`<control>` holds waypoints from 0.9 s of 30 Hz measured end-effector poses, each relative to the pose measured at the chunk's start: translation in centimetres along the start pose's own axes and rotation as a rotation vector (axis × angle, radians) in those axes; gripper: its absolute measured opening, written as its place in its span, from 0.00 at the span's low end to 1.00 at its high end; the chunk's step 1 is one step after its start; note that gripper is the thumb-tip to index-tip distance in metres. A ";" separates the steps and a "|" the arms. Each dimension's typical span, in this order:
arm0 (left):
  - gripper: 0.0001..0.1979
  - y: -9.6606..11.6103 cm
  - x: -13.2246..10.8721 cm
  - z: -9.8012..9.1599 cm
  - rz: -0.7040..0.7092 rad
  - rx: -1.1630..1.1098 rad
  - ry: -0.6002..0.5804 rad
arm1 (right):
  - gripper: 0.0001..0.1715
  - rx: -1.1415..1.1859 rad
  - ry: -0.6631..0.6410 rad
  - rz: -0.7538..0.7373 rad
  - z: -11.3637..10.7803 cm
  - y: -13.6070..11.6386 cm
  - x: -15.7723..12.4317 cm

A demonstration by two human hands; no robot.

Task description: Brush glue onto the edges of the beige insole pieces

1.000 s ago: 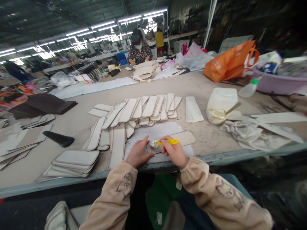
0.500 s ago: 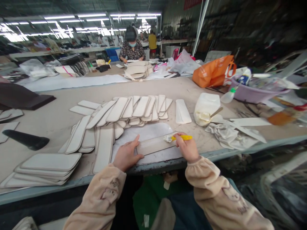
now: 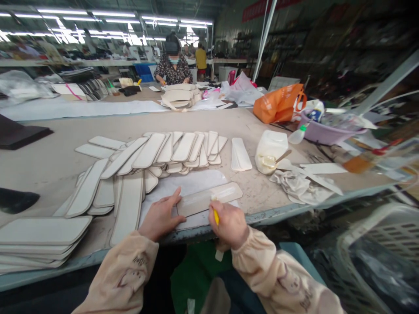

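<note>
A long beige panel with rounded corners (image 3: 196, 201) lies on a white sheet (image 3: 209, 177) at the table's front edge, its surface shiny in places. My left hand (image 3: 162, 216) holds the panel's left end, thumb and fingers spread apart at its edge. Closed around a yellow-handled brush (image 3: 216, 216), my right hand (image 3: 231, 223) is over the panel's lower middle edge; the bristles are mostly hidden. Pale panels (image 3: 149, 150) lie overlapped behind and left of my left hand. A narrow stack of white strips (image 3: 240, 155) stands apart on the right.
A cut-open white jug (image 3: 273, 146) with a stick in it is at the right, beside a crumpled cloth (image 3: 294, 185). Farther back are an orange bag (image 3: 278, 104) and a purple basin (image 3: 327, 131). Across the table a person (image 3: 173, 65) works.
My right hand has moved left along the panel with the brush, whose handle has turned toward me. The panel's right end is now uncovered. The view has shifted slightly to the right.
</note>
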State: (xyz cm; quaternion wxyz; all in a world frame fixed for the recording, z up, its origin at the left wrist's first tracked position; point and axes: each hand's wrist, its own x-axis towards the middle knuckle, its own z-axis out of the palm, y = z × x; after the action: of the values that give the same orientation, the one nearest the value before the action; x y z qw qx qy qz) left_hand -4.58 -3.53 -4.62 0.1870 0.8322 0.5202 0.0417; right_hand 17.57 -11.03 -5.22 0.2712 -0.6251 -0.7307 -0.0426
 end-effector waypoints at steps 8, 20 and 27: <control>0.51 -0.2 0.1 0.1 0.000 0.009 0.007 | 0.14 0.745 -0.087 0.150 2.3 -3.2 0.4; 0.51 -0.2 0.0 -0.1 0.006 0.025 -0.013 | 0.15 0.553 0.020 0.598 -1.8 6.1 1.2; 0.52 -0.5 0.0 0.1 0.024 0.003 -0.023 | 0.16 1.099 -0.139 0.510 0.6 0.6 0.9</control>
State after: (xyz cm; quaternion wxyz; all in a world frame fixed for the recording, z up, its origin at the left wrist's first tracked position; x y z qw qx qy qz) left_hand -4.99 -3.36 -4.85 0.1910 0.8392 0.5080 0.0335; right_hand 17.82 -9.84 -5.52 0.5074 -0.5502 -0.4891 0.4479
